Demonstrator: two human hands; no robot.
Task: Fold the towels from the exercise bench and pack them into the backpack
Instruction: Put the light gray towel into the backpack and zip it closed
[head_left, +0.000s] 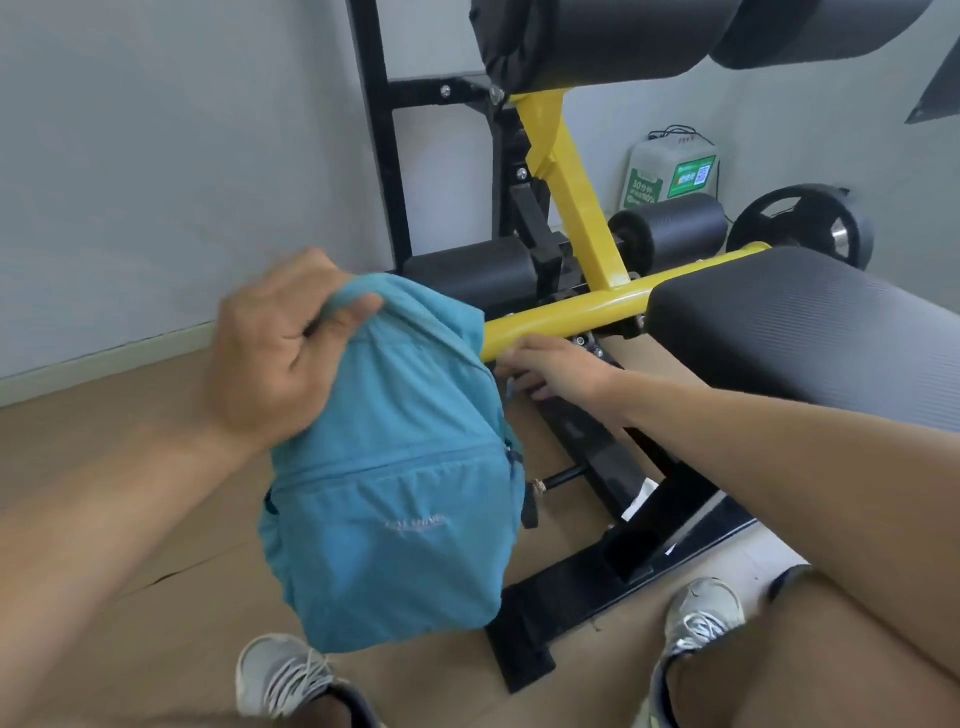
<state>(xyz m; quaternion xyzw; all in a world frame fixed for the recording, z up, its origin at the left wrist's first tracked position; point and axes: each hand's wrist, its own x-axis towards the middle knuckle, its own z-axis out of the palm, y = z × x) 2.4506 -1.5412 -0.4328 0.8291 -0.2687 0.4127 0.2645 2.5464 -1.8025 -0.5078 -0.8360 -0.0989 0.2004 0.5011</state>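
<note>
Fabric at the top of the blue backpack (389, 483) is clamped in the left hand (275, 358), and the bag is held upright above the floor (104, 467), just beside the table (810, 332). The right hand (550, 366) is seen at the bag's far side under the yellow bar (566, 312); whether its grip is closed cannot be told.
</note>
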